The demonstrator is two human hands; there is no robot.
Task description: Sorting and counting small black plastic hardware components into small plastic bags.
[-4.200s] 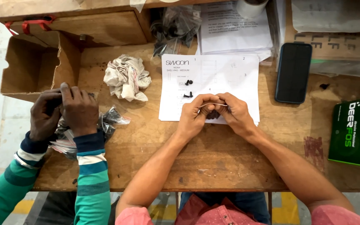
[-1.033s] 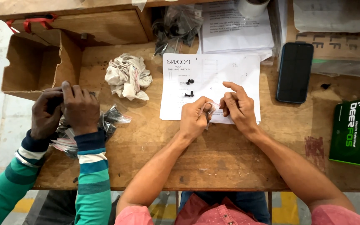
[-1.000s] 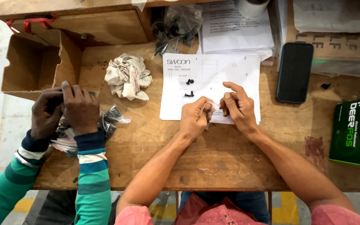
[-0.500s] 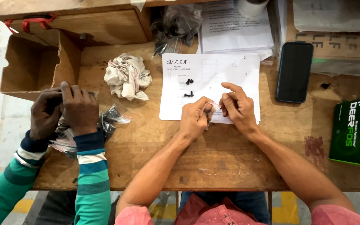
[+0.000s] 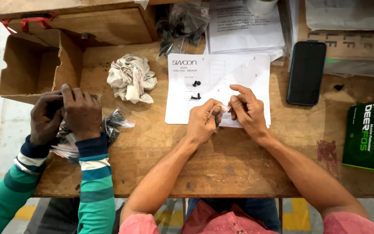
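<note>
Seated at a worn wooden table (image 5: 239,164), the left hand (image 5: 204,123) and right hand (image 5: 247,110) both pinch a small clear plastic packet (image 5: 220,109) above a white printed instruction sheet (image 5: 187,108), where small black screws (image 5: 196,83) lie sorted.

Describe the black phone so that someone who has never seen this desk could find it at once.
Start at the wooden table and find the white instruction sheet above the person's hands. The phone lies just right of that sheet, face up. It is the only flat, glossy black slab; the green box lies farther right.
</note>
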